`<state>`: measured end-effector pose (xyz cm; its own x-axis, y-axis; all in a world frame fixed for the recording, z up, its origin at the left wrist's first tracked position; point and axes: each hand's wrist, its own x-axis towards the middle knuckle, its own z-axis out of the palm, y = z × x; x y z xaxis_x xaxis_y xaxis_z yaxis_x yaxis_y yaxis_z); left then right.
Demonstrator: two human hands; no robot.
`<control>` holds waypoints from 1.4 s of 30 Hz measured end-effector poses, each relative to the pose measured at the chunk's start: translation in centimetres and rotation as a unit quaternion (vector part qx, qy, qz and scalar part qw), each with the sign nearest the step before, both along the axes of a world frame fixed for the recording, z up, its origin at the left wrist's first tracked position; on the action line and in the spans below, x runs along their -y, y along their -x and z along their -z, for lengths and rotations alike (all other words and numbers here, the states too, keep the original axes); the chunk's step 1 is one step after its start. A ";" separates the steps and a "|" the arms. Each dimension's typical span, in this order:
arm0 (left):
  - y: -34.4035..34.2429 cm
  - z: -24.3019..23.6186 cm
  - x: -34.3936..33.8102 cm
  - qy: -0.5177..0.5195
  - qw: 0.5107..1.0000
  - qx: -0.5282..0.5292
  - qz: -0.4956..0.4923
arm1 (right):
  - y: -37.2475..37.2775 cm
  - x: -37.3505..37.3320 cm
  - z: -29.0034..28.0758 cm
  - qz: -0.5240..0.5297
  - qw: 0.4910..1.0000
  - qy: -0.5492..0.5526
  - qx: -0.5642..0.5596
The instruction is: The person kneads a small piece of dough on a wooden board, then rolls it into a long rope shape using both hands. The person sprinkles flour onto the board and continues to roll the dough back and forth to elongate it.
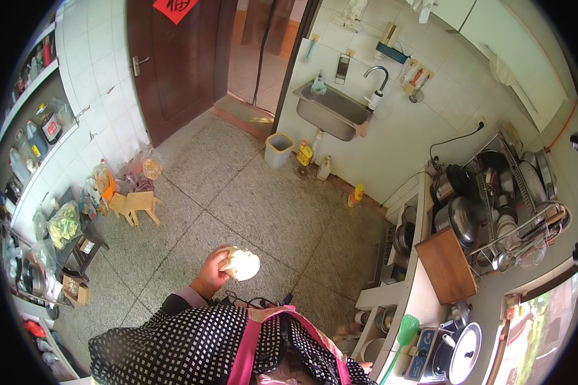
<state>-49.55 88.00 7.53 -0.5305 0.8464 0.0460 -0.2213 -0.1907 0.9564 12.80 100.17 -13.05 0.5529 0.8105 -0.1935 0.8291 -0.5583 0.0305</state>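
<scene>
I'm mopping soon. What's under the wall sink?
Below the sink, a yellow jug and a whitish bottle stand on the floor near what looks like a drainpipe. The sink hides the drainpipe's top; the jug and bottle hide whatever lies directly behind.

Load-bearing areas: floor [202, 183] and surface [428, 309].
The grey, jointed floor carried a grey bin [277, 156] with a yellow rim, two yellow bottles [304, 154], a white bottle [325, 169], a plastic bag [152, 169] and a small wooden stool [136, 202]. The pale surface at right carried a stove [419, 360].
</scene>
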 end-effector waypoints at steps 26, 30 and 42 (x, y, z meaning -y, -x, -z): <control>16.4 0.7 -27.0 -0.023 0.907 0.322 -0.271 | 48.0 -59.8 -13.3 -0.421 0.836 -0.223 -0.272; 19.7 2.1 -29.5 -0.005 0.896 0.330 -0.296 | 54.5 -64.4 -16.2 -0.455 0.797 -0.228 -0.326; 36.1 2.5 -44.3 -0.068 0.917 0.320 -0.229 | 70.5 -79.2 -22.2 -0.484 0.761 -0.323 -0.288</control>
<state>-85.62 132.34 5.05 -0.7847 0.5370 -0.3097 -0.5950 -0.5121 0.6195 -57.74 179.41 9.19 -0.3884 0.8133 0.4333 0.6336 0.5771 -0.5152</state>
